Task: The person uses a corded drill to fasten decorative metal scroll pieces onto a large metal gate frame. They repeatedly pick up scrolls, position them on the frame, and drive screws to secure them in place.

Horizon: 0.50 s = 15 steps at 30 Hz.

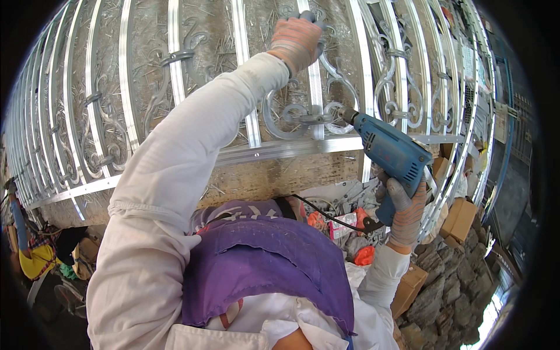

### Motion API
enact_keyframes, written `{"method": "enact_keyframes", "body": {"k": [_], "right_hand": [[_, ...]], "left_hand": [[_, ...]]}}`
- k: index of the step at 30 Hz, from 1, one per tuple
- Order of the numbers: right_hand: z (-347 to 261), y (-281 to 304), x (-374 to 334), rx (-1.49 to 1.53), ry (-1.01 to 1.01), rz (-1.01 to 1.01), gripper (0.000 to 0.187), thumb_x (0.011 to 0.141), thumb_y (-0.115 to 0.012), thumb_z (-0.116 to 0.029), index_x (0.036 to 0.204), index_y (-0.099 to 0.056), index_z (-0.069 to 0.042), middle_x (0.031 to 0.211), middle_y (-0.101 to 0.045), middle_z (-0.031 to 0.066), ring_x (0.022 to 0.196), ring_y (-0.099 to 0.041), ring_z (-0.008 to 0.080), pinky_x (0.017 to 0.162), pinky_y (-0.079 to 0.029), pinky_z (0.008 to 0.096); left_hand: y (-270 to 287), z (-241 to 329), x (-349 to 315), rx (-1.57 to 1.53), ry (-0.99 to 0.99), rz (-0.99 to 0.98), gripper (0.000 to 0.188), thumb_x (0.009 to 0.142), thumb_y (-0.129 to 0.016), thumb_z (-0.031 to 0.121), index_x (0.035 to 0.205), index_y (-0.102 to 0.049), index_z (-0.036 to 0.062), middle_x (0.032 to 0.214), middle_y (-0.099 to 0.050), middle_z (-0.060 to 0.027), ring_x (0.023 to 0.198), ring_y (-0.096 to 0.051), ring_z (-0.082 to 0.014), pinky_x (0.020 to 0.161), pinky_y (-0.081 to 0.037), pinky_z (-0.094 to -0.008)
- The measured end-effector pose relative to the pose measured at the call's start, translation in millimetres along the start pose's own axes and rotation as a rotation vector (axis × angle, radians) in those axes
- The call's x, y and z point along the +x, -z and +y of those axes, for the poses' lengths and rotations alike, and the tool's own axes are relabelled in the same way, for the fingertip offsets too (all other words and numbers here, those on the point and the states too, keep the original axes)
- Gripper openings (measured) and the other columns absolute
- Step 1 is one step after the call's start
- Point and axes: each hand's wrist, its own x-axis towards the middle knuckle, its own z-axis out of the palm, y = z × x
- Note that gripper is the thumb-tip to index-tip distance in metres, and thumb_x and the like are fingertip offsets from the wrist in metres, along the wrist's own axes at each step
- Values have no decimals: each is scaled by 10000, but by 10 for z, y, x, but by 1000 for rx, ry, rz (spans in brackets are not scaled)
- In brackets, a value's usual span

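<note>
My left hand (297, 39), in a striped, grey-dipped glove, is closed at the far side over a metal bar (315, 81) where the top of a grey scroll ornament (345, 80) meets it. The glove hides exactly what the fingers grip. My right hand (406, 219), gloved likewise, is wrapped round the handle of a blue power drill (392, 146). The drill points left and away, its chuck beside the ornament's lower curls and the collar (315, 119) on the bar. The drill tip is hard to make out against the scroll.
The railing's bottom rail (280, 150) crosses a worn wooden board (280, 175) strewn with nails or metal slivers. A black cord (329, 217) runs to the drill. Cardboard boxes (459, 219) and stacked stones (449, 280) lie at right; a yellow cloth (38, 265) is at left.
</note>
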Motion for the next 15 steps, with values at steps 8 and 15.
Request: {"method": "enact_keyframes", "body": {"k": [8,15], "right_hand": [[-91,157,-5,-60,-30,-26,622,843,-834,-158,1382,-543,-47,1013,-738,138,742,-697,168,643,-592,312],[-148,50,-11,-137,-107,-113,689,837,-823,-137,1432,-487,-51,973,-719,113,744,-682,160,645,-583,310]], "left_hand": [[-315,274,-319,-86,-597,16,528,941,-680,441,1404,-601,201,1496,-547,-60,1419,-472,-306,1208,-346,-494],[-402,302,-401,-47,-624,-64,535,937,-672,420,1408,-605,174,1473,-576,-57,1442,-453,-289,1211,-325,-483]]}}
